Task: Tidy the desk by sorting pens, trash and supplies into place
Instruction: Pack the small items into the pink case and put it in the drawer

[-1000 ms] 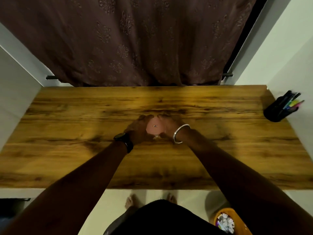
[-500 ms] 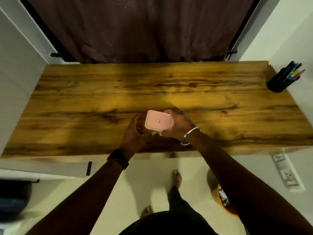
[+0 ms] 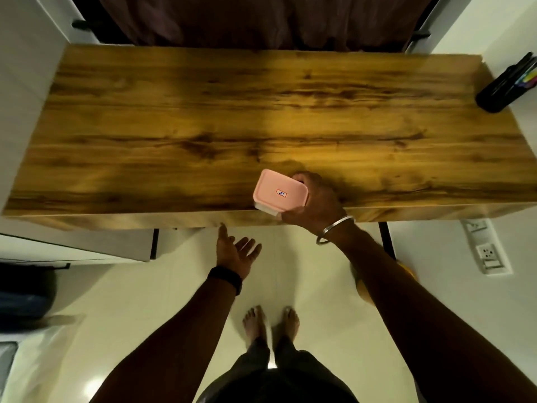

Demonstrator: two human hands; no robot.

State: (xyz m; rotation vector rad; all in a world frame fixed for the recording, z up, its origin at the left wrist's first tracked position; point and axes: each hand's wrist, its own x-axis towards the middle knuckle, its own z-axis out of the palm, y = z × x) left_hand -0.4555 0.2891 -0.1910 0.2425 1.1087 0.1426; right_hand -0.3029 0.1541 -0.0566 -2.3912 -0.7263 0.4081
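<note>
At the near edge of the tabletop, a pink-lidded box sits in the right hand, lid up, its long axis running left to right and tilted slightly down toward the right. The fingers wrap its right end; whether the box rests on the wood is hard to tell. The left hand hangs spread and empty below the edge. A black pen holder stands at the far right corner.

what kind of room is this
Likely a home study corner: a wooden desk against a curtain, a black pen holder at its far right, and a wall socket near the tiled floor.
</note>
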